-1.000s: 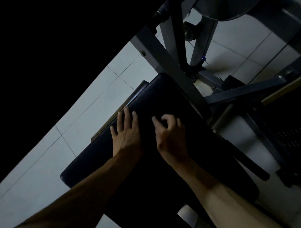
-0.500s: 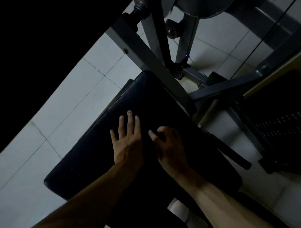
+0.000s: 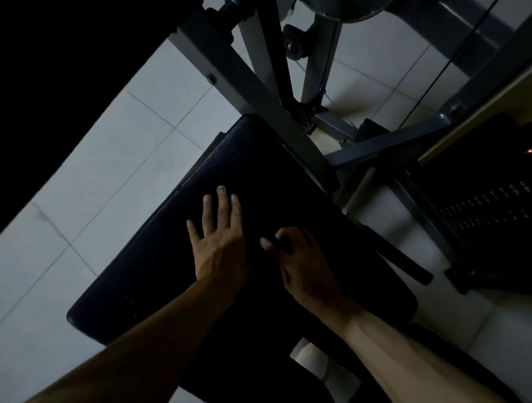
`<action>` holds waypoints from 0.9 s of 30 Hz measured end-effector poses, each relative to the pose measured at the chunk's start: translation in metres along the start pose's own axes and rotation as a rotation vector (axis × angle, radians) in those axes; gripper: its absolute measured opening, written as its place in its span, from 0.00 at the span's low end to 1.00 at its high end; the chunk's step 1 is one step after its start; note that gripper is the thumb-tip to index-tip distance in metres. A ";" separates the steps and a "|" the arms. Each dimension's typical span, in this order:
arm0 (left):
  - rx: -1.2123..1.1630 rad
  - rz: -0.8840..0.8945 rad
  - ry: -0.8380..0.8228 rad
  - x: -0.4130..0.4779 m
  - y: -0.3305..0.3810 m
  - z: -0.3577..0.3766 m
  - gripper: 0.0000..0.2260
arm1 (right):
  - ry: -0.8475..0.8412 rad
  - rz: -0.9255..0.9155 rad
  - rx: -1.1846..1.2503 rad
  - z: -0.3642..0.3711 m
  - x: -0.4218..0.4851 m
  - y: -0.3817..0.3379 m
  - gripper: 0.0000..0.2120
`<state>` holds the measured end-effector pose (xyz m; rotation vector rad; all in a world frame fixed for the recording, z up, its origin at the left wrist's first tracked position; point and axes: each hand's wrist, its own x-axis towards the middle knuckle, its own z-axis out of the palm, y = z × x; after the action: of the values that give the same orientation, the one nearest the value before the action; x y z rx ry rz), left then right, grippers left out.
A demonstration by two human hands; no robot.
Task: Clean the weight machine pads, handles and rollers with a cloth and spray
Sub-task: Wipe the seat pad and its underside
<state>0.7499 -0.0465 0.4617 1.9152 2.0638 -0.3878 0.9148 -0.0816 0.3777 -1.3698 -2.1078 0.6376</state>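
Observation:
A black padded bench pad (image 3: pixel 158 265) of the weight machine runs diagonally across the head view. My left hand (image 3: pixel 218 245) lies flat on its middle with the fingers straight and spread. Just to the right, my right hand (image 3: pixel 303 266) rests on the pad with its fingers and thumb curled, pinching what looks like a dark cloth (image 3: pixel 274 246). The cloth is hard to tell from the pad in the dim light. No spray bottle shows.
Grey steel frame bars (image 3: pixel 239 75) cross above the pad's far end, under a round disc (image 3: pixel 342 2). A black bar (image 3: pixel 405 262) runs along the pad's right side. The weight stack (image 3: pixel 494 205) is at the right. Pale floor tiles (image 3: pixel 106 164) lie on the left.
Both hands have slid back along the pad toward me, away from its far end. My left hand stays flat and my right hand stays curled.

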 end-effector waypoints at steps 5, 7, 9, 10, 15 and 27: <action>-0.016 0.014 -0.040 0.001 -0.003 -0.002 0.62 | 0.281 0.438 -0.016 -0.045 0.029 0.062 0.19; -0.030 0.014 -0.027 0.000 -0.003 0.000 0.61 | 0.300 0.615 0.022 -0.044 0.027 0.056 0.22; -0.043 0.010 -0.018 0.000 -0.001 0.000 0.60 | 0.225 0.558 0.038 -0.029 0.009 0.023 0.24; -0.050 0.004 0.000 0.001 0.000 0.001 0.59 | 0.176 0.475 0.051 -0.020 -0.004 0.001 0.25; -0.045 0.142 0.071 -0.017 0.014 0.012 0.48 | -0.015 0.175 0.020 -0.018 -0.047 0.008 0.29; 0.186 0.265 -0.086 -0.033 0.048 0.046 0.50 | 0.150 0.523 -0.017 -0.032 -0.028 0.025 0.24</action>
<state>0.8017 -0.0913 0.4327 2.2028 1.7427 -0.6033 0.9623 -0.0953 0.3806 -1.9343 -1.6425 0.6890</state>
